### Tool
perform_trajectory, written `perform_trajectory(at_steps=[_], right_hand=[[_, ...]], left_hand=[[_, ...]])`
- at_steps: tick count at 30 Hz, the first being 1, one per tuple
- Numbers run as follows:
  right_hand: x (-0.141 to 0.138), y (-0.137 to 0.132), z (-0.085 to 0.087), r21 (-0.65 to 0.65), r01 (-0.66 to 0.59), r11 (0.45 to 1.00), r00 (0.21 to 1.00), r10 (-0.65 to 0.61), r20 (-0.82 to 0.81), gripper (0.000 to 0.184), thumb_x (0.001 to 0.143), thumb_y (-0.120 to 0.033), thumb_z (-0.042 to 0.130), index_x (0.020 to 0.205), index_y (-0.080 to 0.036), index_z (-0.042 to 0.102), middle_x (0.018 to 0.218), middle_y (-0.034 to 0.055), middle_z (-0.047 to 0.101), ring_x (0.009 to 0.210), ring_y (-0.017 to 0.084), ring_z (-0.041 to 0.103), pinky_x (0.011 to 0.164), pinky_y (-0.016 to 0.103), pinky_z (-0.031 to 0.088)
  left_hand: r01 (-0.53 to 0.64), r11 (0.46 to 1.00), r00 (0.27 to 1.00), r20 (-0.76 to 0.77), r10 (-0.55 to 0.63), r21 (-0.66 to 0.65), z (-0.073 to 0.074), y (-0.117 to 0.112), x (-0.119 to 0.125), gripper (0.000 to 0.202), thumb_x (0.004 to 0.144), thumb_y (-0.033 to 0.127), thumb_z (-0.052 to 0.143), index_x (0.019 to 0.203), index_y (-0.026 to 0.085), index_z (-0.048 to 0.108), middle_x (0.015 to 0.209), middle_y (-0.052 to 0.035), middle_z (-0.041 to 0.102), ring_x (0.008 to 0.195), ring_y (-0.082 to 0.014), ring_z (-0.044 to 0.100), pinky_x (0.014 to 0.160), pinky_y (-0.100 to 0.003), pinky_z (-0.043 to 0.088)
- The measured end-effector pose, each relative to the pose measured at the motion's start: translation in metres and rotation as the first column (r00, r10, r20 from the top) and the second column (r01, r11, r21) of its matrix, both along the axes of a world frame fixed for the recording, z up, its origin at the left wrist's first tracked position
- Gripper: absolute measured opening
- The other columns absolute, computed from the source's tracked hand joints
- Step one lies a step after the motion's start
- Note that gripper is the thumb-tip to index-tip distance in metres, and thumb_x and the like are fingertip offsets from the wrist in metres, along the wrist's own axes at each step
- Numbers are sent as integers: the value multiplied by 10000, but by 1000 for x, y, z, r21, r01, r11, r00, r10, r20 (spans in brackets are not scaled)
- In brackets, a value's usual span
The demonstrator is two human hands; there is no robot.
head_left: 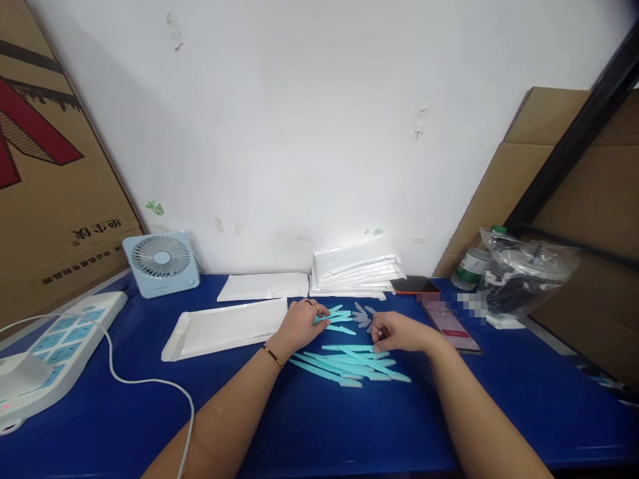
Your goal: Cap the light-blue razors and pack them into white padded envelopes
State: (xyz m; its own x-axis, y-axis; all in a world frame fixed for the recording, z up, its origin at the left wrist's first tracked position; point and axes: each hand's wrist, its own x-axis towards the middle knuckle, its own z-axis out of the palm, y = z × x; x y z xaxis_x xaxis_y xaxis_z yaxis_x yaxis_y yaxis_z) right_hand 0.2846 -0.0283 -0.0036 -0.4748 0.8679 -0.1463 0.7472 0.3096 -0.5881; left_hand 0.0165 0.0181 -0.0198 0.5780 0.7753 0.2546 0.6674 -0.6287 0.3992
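My left hand (305,323) is closed, its fingers around the ends of several turquoise eyebrow razors (340,317) that fan out to the right. Another razor of the same kind (343,329) lies just below them. My right hand (394,332) has its fingers pinched together; what they hold, if anything, is hidden. It sits between a small group of translucent blade caps (360,315) and a loose pile of turquoise eyebrow razors (344,366). One razor at the top of that pile ends by my right fingertips.
White padded envelopes (234,326) lie left of my hands, with a stack of them (354,269) against the wall. A fan (162,263), power strip (64,352) and white cable (150,381) are on the left. Phones (452,326), a bottle (470,266) and a bagged container (519,279) stand right.
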Motion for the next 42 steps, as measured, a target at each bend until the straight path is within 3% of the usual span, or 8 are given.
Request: perform_trajectory(at_steps=[6,11,16,22,25,30,34,42], right_hand=[[-7,3,-6,57,19,998,995,-13,-103,173,748,-341,644,780,-174,615,765,9,538,661,133,498,610,239,394],[-11,6,-12,61,86,994,975,-72,-208,199,809,-375,568,832,-179,592,701,-3,565,648,135,509,600,235,398],[-5,9,-10,85,138,987,964,-114,-239,177,805,-340,567,804,-165,595,696,2,584,641,126,512,596,228,389],[6,14,-10,184,283,941,947,-244,-209,224,769,-371,612,852,-164,625,710,11,589,626,131,518,592,238,386],[2,9,-4,271,246,931,960,-195,-200,204,767,-372,619,828,-179,643,780,20,597,640,127,512,609,242,391],[-4,-2,5,51,42,998,990,-35,-139,251,690,-406,701,737,-164,651,648,7,578,569,120,490,525,225,366],[1,0,2,55,83,995,985,-74,-153,255,718,-416,667,729,-162,647,604,-5,539,551,113,462,510,217,345],[11,0,8,-32,102,994,966,-106,-237,342,784,-483,580,819,-151,653,674,9,586,611,127,512,577,233,403]], left_hand=[[65,998,998,13,-66,4,9,-11,5,383,936,420,328,889,235,660,948,-7,671,920,-171,572,812,-303,354],[112,993,991,-71,-113,-24,12,-12,5,393,930,397,357,752,222,660,831,4,689,849,-167,593,779,-296,342],[19,1000,997,-72,-20,-7,14,-1,-4,330,905,342,402,727,218,651,866,9,691,847,-164,598,801,-286,355],[-65,997,997,-47,63,-47,12,8,-17,298,889,368,410,824,238,670,921,6,674,878,-166,591,804,-281,384],[-84,996,996,-43,82,-33,11,6,-16,245,820,386,534,993,257,649,974,-4,659,938,-193,574,838,-310,380],[108,993,994,3,-108,-46,8,-11,1,260,828,407,537,1005,245,640,987,-8,653,921,-174,581,802,-281,398],[301,952,951,-53,-303,-52,0,-28,23,177,824,387,562,880,250,657,858,7,671,889,-178,590,790,-288,377],[126,985,991,-36,-131,-120,6,-15,13,188,862,322,500,798,206,634,843,7,666,760,-145,598,721,-263,391]])
